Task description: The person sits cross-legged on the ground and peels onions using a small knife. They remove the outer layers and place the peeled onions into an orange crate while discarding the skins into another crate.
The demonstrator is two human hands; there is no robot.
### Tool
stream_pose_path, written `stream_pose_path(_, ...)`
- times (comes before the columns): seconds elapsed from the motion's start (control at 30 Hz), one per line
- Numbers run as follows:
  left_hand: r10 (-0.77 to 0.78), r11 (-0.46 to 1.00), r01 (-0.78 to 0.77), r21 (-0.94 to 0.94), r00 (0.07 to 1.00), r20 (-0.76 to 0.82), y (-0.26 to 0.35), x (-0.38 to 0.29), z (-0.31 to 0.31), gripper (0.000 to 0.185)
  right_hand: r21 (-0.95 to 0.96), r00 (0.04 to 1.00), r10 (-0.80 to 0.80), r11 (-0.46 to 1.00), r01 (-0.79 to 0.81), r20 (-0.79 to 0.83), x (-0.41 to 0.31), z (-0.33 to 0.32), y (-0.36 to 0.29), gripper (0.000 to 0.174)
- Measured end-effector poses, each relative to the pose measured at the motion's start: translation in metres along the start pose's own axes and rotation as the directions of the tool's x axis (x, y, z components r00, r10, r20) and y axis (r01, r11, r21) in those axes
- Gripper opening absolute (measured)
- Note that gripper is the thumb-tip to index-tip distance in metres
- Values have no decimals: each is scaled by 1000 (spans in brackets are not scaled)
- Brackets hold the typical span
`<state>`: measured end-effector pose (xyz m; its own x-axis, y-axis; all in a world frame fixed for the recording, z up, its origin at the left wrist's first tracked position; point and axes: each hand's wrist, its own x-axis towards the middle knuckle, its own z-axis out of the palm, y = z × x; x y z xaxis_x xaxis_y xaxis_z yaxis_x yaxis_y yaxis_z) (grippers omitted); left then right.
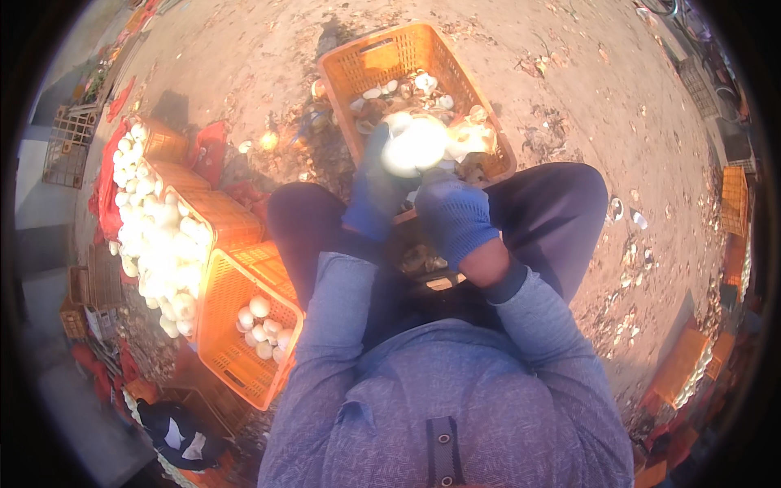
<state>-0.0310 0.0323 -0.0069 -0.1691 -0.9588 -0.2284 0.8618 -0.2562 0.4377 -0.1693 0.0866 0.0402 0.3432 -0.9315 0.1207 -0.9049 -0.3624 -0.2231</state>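
Note:
My left hand (378, 177), in a blue knit glove, is closed around a pale, glaring onion (415, 146) from its left side. Below and to the right of the same onion is my right hand (448, 198), gloved too, with its fingers curled at the onion's underside; whether it holds a tool cannot be told. Both hands are over the near part of an orange plastic crate (509, 149), which holds onion skins and scraps (372, 113). Loose golden skin (473, 137) shows just right of the onion. Glare hides the fingertips.
At the left, a large heap of pale onions (165, 238) lies by orange crates. A tilted orange crate (210, 329) beside my left leg holds several peeled onions (262, 329). Red mesh bags (210, 149) and scattered skins lie on the dirt ground. More crates (683, 366) stand far right.

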Motion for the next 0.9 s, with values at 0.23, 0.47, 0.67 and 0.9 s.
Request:
stream_pose_path(0.23,140,983,-141,119,990,12,5,7,-12,54,102,993,-86,990,94,-82,-14,-13,5,17)
stream_pose_path(0.47,116,993,-114,24,984,-132,45,15,-19,72,806,918,214,442,-395,332,-36,-87,55,18)
stream_pose_path(0.67,168,932,-189,310,981,92,19,-5,-6,65,462,971,-152,858,223,-187,-21,-71,59,32)
stream_pose_path(0.9,265,819,-312,481,950,165,16,-16,11,54,18,985,-171,985,172,-27,-16,-56,49,34)
